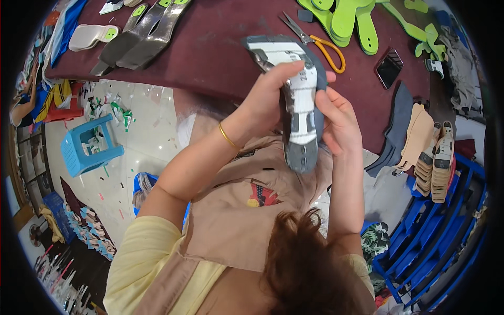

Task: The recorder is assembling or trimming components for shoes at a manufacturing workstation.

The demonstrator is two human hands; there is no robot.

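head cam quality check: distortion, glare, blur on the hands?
Head view: strong fisheye, the table edge bows and the corners go black. Even, soft light; glare on the pale floor and a sheen on the phone. Both hands, left and right, and the insole they hold are sharp; hair at the bottom is soft.

Grey foam shoe insole with white glossy printed panel (300,105): matt body, smooth face. Worktop (210,47): covered in matt maroon cloth. On that worktop, scissors (314,40): bright metal blades, glossy orange plastic handles. Lime-green foam cutouts (346,21): matt, smooth. Black phone (389,67): glossy. Beside the worktop, blue stool (86,147): perforated plastic.
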